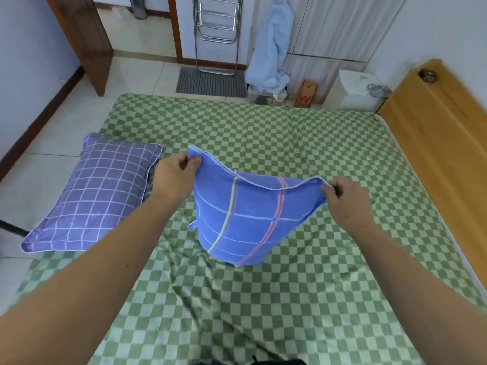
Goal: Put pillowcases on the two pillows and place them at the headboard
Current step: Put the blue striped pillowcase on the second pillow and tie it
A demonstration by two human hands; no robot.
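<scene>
A blue pillowcase with yellow, white and red stripes (245, 219) stands bulging on the bed, its filling hidden inside. My left hand (175, 175) pinches its upper left corner. My right hand (347, 200) pinches its upper right corner, so the top edge stretches between both hands. A second pillow in a purple grid-patterned case (97, 196) lies flat at the bed's left edge, left of my left hand. The wooden headboard (442, 143) runs along the right side of the bed.
The bed is covered by a wrinkled green checkered sheet (263, 299). Beyond its far edge are a grey floor mat (210, 81), a folded metal rack (217, 32), hanging light-blue cloth (274, 46), a white bin (355, 88) and a wooden door (81, 38).
</scene>
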